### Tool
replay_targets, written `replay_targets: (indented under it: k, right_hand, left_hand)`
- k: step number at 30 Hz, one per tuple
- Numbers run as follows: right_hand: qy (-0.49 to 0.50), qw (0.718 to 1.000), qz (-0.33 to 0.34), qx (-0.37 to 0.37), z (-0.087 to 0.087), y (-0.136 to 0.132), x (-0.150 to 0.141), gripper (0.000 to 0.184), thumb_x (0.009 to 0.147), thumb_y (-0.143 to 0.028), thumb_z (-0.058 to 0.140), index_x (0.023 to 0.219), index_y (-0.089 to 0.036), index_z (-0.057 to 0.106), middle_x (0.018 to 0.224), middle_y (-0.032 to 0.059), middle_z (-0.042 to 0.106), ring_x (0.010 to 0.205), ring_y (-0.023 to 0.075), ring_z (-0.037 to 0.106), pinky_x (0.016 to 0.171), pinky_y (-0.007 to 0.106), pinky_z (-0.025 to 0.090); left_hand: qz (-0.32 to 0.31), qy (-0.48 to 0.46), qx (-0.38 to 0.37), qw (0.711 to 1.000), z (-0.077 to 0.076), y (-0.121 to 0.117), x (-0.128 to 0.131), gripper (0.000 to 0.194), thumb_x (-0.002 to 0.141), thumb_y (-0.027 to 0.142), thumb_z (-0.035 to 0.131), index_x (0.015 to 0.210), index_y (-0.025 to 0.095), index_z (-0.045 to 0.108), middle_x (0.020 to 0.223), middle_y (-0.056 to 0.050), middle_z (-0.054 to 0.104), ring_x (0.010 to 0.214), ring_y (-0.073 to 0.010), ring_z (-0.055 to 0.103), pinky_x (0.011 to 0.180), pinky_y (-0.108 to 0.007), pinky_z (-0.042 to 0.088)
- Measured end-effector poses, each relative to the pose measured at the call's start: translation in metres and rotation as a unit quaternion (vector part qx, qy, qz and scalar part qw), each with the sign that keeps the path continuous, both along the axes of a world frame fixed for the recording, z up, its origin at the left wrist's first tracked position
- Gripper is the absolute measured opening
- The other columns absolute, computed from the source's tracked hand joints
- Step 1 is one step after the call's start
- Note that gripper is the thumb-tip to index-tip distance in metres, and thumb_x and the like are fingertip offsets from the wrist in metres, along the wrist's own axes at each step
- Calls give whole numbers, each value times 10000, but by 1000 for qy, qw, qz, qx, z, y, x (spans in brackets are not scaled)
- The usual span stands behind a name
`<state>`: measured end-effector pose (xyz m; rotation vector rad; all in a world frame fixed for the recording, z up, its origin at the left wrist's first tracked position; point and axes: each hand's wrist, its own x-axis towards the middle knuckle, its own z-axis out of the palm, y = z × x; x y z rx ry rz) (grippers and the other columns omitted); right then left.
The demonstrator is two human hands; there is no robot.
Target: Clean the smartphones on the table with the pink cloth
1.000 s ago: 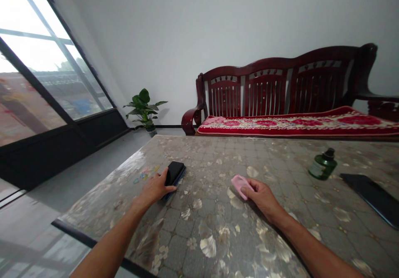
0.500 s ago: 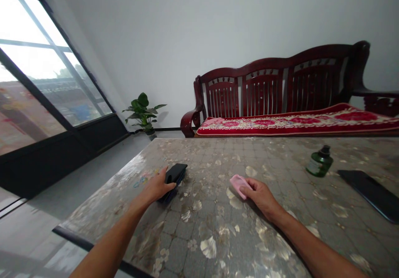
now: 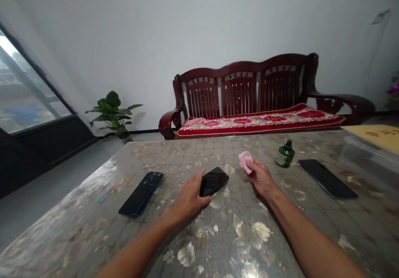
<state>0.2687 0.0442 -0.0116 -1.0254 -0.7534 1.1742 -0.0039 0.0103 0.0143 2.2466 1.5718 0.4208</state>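
My left hand (image 3: 191, 193) grips a black smartphone (image 3: 215, 181) by its near end, thumb on one edge and fingers on the other. The phone lies flat at or just over the table, dark screen up. In my right hand (image 3: 262, 176) is a folded pink cloth (image 3: 246, 161), pinched between thumb and fingers above the table. To the left of my left hand rests a second dark phone (image 3: 141, 194) with a blue edge; whether it is one phone or a stack I cannot tell.
A green bottle (image 3: 284, 155) with a black top stands beyond my right hand, beside another black phone (image 3: 328, 179). A clear plastic box (image 3: 358, 155) and a yellow item (image 3: 377, 134) are at the right. Small coloured bands (image 3: 111, 191) lie at the left.
My left hand has moved right from the stack with a black phone, leaving dark phone behind. My right hand still holds the pink cloth. The view has turned right.
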Motion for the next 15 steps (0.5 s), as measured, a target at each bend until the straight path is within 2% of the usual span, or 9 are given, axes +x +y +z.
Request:
replay_targets:
  k: [3, 8, 15]
  right_hand:
    - [5, 1000, -11, 0, -3, 4, 7, 397, 579, -495, 804, 791, -183, 678, 647, -6, 626, 538, 124, 487, 484, 235, 359]
    - [65, 998, -10, 14, -8, 7, 4, 425, 544, -462, 873, 803, -168, 706, 672, -16, 657, 568, 112, 523, 533, 219, 392]
    - [50, 999, 0, 20, -9, 7, -4, 413, 583, -461, 852, 828, -159, 712, 664, -21, 651, 581, 120, 510, 564, 230, 375]
  left_hand:
    - [-22, 6, 20, 1000, -9, 8, 19, 932, 716, 298, 729, 1534, 158, 305, 1451, -169, 524, 1298, -344, 497, 1099, -461, 347]
    - [-65, 19, 54, 996, -14, 15, 39, 903, 715, 288, 743, 1512, 164, 336, 1382, -161, 569, 1251, -348, 510, 1083, -502, 334]
    - [-79, -2, 22, 997, -15, 20, 53, 890, 710, 277, 746, 1509, 184, 364, 1380, -147, 566, 1260, -366, 477, 1074, -526, 321]
